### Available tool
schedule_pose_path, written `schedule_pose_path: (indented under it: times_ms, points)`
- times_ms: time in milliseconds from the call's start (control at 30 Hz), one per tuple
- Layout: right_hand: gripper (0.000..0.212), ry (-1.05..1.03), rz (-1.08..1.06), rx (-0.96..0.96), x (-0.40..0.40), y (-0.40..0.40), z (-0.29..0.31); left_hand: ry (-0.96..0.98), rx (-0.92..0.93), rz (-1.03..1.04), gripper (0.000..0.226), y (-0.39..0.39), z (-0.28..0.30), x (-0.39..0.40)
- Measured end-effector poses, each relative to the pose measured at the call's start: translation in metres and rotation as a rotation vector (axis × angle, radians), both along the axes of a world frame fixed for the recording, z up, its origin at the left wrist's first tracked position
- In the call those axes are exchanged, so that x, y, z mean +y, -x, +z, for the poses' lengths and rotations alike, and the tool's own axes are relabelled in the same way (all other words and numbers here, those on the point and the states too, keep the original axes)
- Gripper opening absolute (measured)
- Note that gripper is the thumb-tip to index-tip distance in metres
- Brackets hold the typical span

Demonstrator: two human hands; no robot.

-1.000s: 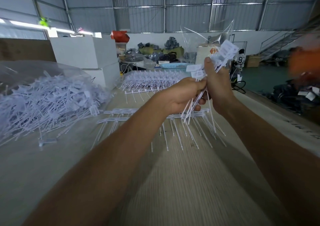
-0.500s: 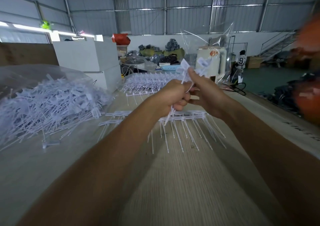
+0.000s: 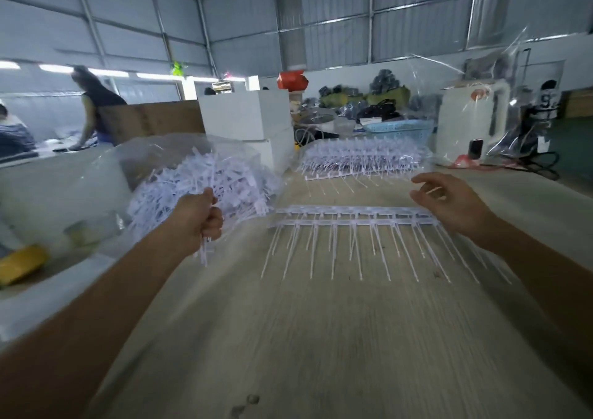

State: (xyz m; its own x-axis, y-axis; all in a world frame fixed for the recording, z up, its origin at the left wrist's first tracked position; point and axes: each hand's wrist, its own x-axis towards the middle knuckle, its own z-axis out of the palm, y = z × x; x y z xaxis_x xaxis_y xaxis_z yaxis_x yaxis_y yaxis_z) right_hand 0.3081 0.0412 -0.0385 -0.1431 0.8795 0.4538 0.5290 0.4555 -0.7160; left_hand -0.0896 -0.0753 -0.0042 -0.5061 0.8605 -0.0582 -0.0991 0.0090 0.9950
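**A:** Parted since half a second ago: no longer joined in mid-air over the table point(image 3: 321, 338), now well apart. Carried the bundle of white ties point(image 3: 204, 251) off to the left, too.

**B:** Held how?

**A:** Clamped in the left hand point(image 3: 199, 223), fingers curled tight round the bundle, thumb on top, with loose ends poking out below the fist. Raised just beside the heap of ties point(image 3: 205, 178) in the clear bag point(image 3: 154, 152) (too blurred to say whether touching the heap).

**B:** And on the other side?

**A:** Nothing in the right hand point(image 3: 449, 203): fingers apart and loosely bent, palm down. Hanging over the right end of the two strips of ties point(image 3: 349, 221), laid flat on the table with tails pointing toward the camera. Cannot tell whether touching them.

**B:** Farther back?

**A:** Beyond those, a bigger stack of the same strips point(image 3: 362, 158), then a blue basket point(image 3: 398, 130). Behind the bag, white boxes point(image 3: 247, 117). Far left, at another table, a person point(image 3: 93, 107), blurred.
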Motion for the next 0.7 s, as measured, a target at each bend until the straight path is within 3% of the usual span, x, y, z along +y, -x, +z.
schedule_pose_path:
  times_ms: [133, 233, 500, 700]
  points:
    - [0.035, -0.099, -0.026, -0.377, 0.002, 0.001, -0.022, 0.071, -0.059, 0.088, 0.033, 0.045, -0.002, -0.003]
    - [0.037, -0.084, -0.022, -0.512, -0.001, 0.004, -0.038, 0.085, -0.055, 0.132, 0.033, 0.068, -0.005, 0.002]
    - [0.034, -0.082, -0.074, -0.591, 0.002, 0.007, -0.040, 0.182, 0.038, 0.122, 0.033, 0.113, -0.006, 0.031]
    - [0.034, -0.101, -0.071, -0.581, 0.000, 0.007, -0.039, 0.043, 0.236, 0.292, 0.013, 0.137, 0.015, 0.054]
